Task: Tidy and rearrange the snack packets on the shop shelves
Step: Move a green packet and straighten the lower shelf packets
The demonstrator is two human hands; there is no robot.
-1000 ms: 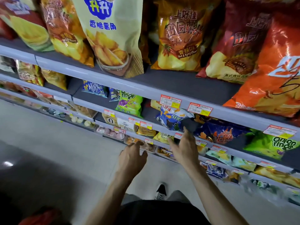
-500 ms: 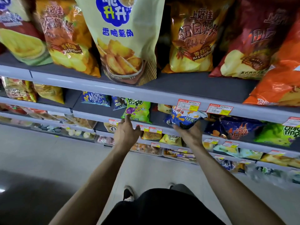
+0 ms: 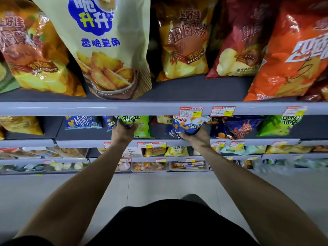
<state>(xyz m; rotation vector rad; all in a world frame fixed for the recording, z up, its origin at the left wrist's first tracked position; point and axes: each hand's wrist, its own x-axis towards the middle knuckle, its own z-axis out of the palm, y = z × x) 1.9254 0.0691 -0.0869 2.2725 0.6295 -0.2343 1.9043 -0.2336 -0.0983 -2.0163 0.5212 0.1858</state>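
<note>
On the second shelf (image 3: 85,143) my left hand (image 3: 122,134) grips the lower left corner of a green Onion Rings packet (image 3: 140,124). My right hand (image 3: 195,137) holds the bottom of a blue and white snack packet (image 3: 186,124), which tilts to the left. Both arms reach forward from below. The tops of both packets are hidden behind the grey edge of the top shelf (image 3: 88,108).
Large crisp bags fill the top shelf, among them a cream bag (image 3: 106,47) leaning over the edge. A blue Mori packet (image 3: 82,122), a dark blue packet (image 3: 239,128) and another green Onion Rings packet (image 3: 280,125) flank my hands. Lower shelves hold small snacks; grey floor lies below.
Both hands rose from in front of the lower shelves to the second shelf. The left took hold of the green packet and the right took hold of the blue and white one.
</note>
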